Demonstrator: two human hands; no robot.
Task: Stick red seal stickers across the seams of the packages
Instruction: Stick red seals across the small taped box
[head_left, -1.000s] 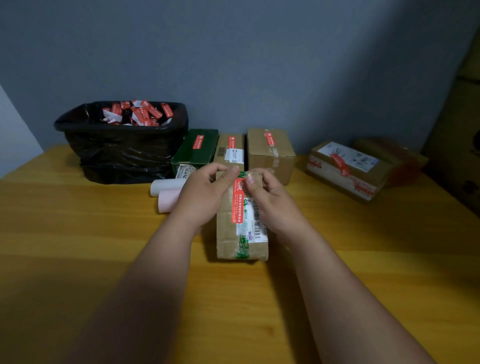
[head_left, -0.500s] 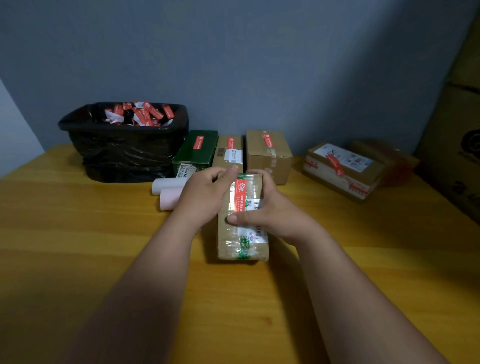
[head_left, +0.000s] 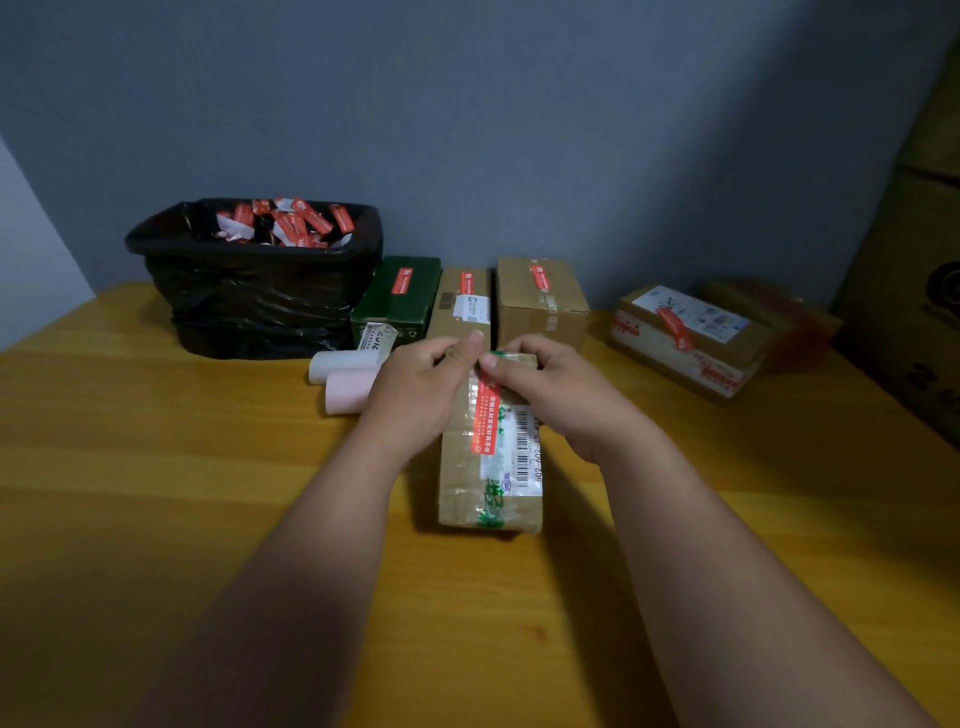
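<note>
A brown taped package (head_left: 488, 483) with a barcode label lies lengthwise on the wooden table (head_left: 156, 467) in front of me. A red seal sticker (head_left: 486, 415) runs along its top toward the far end. My left hand (head_left: 415, 395) grips the package's far left side, thumb up by the far edge. My right hand (head_left: 561, 395) curls over the far right end, its thumb pressing the sticker's upper end. Behind stand a green box (head_left: 400, 301) and two brown boxes (head_left: 540, 301), each with a red sticker.
A black-lined bin (head_left: 249, 280) holding several red sticker scraps stands at the back left. Two paper rolls (head_left: 343, 379) lie left of my hands. A labelled package (head_left: 685, 332) with a red sticker sits at the right, and a large carton (head_left: 914, 291) rises at the far right.
My right hand lay across the middle of the sticker half a second ago; it has moved back up to the package's far end, uncovering the sticker's lower part. The left hand stayed.
</note>
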